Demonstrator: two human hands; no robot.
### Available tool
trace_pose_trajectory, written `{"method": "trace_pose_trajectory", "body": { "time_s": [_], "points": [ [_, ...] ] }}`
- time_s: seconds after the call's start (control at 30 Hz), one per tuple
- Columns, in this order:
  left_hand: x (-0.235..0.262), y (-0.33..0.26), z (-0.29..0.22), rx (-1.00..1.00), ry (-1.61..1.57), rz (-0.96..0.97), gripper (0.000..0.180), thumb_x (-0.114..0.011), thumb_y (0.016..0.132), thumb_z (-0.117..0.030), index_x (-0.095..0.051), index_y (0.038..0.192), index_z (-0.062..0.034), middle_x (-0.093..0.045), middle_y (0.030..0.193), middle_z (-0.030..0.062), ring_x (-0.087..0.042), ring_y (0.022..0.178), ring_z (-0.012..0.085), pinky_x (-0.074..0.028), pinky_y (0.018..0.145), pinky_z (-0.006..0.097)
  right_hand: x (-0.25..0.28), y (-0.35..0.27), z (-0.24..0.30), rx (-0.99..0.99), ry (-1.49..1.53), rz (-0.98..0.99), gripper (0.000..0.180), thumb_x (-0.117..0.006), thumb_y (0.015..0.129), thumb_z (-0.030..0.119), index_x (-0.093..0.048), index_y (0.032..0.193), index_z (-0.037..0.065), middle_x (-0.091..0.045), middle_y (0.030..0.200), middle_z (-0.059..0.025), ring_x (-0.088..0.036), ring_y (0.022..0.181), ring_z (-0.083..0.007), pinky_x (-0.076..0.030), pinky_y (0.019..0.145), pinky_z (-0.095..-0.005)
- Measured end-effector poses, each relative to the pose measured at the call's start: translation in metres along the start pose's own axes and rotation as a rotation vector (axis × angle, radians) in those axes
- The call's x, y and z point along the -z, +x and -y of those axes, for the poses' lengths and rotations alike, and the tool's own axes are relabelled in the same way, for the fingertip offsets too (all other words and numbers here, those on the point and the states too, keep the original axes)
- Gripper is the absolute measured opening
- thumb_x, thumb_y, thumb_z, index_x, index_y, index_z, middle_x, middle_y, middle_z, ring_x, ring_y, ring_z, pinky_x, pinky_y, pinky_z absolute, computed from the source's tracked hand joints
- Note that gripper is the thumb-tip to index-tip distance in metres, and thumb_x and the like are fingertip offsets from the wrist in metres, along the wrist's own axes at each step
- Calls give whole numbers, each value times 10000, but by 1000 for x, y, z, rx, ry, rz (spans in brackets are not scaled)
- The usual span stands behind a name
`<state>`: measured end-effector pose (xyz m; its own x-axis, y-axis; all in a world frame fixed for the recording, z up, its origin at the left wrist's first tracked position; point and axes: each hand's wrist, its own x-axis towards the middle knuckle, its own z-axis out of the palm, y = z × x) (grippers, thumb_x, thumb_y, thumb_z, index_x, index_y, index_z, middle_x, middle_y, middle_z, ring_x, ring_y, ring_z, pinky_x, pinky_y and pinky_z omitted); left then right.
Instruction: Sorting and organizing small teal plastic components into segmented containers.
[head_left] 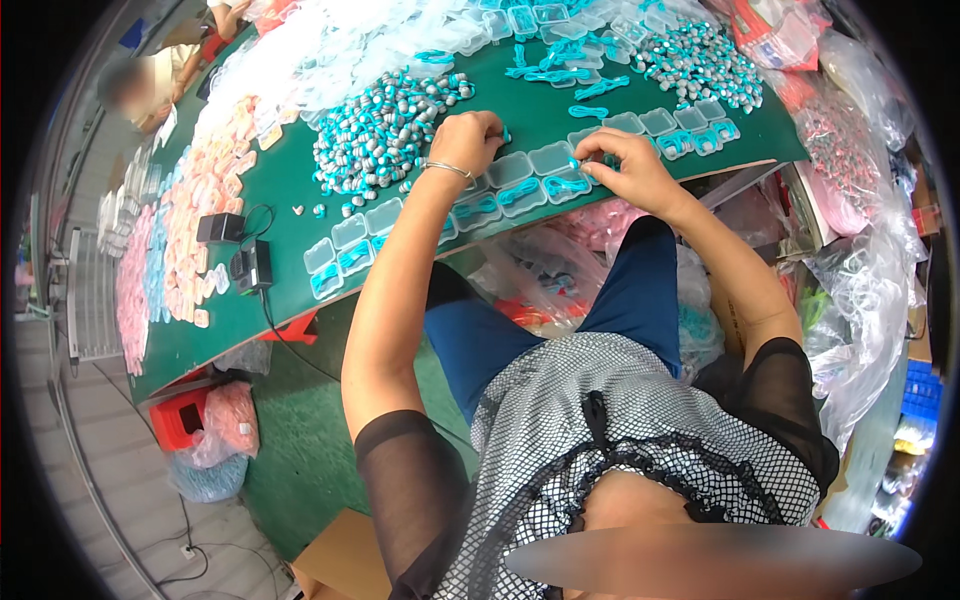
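A row of small clear plastic cases (551,158) with raised lids runs along the table's near edge. Coiled teal cords (518,192) lie in many of them. My left hand (466,142) hovers just beyond the middle of the row, fingers curled together; a bit of teal shows at its fingertips, too small to name. Above the cases to the right, my right hand (634,168) pinches a small teal piece (574,163) between thumb and finger. Left of my left hand spreads a heap of small grey-and-teal pieces (372,135).
Another such heap (700,62) lies at the far right of the green table (275,215), near loose teal cord bundles (600,88). Peach-coloured pieces (205,190) and two black boxes with cables (250,266) are at left. A person (150,85) sits at the far left. Plastic bags (850,200) crowd the right.
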<state>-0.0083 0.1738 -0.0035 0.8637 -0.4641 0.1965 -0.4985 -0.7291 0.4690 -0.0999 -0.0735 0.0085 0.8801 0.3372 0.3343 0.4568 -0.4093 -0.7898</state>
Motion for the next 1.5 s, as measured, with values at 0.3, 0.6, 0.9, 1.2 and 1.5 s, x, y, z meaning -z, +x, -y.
{"method": "trace_pose_trajectory", "body": {
  "time_s": [0.3, 0.6, 0.9, 1.2, 1.5],
  "points": [
    [13, -10, -18, -43, 36, -108, 97, -679, 754, -122, -687, 845, -90, -653, 840, 109, -642, 775, 305, -511, 679, 415, -4, -15, 6, 204, -326, -36, 113, -667, 763, 85, -626, 869, 91, -633, 890, -25, -585, 880, -209, -367, 867, -358],
    [13, -59, -78, -247, -75, -32, 114, -684, 746, -91, -674, 856, -65, -641, 845, 91, -625, 707, 269, -489, 634, 366, -11, -20, 6, 305, -418, -61, 126, -679, 735, 96, -608, 835, 126, -623, 877, 0, -570, 891, -195, -322, 889, -388],
    [-4, -60, -82, -256, 74, -50, 79, -655, 744, -91, -672, 821, -96, -637, 861, 54, -618, 828, 267, -448, 691, 402, -8, -15, 5, 350, -505, -21, 128, -680, 732, 98, -610, 829, 143, -601, 854, 6, -560, 915, -189, -308, 936, -456],
    [-15, -55, -83, -215, 161, -62, 67, -623, 739, -124, -688, 726, -115, -632, 812, 58, -624, 821, 255, -434, 680, 405, -10, -13, 6, 287, -574, -23, 123, -681, 737, 95, -616, 829, 145, -589, 855, 7, -546, 945, -199, -297, 939, -482],
    [-13, -56, -85, -184, 100, -68, 59, -632, 712, -108, -687, 704, -129, -637, 815, 52, -626, 838, 247, -440, 692, 402, -12, -15, 6, 316, -581, -75, 100, -660, 771, 95, -603, 831, 150, -578, 862, 6, -536, 962, -208, -273, 950, -505]
  ]
}}
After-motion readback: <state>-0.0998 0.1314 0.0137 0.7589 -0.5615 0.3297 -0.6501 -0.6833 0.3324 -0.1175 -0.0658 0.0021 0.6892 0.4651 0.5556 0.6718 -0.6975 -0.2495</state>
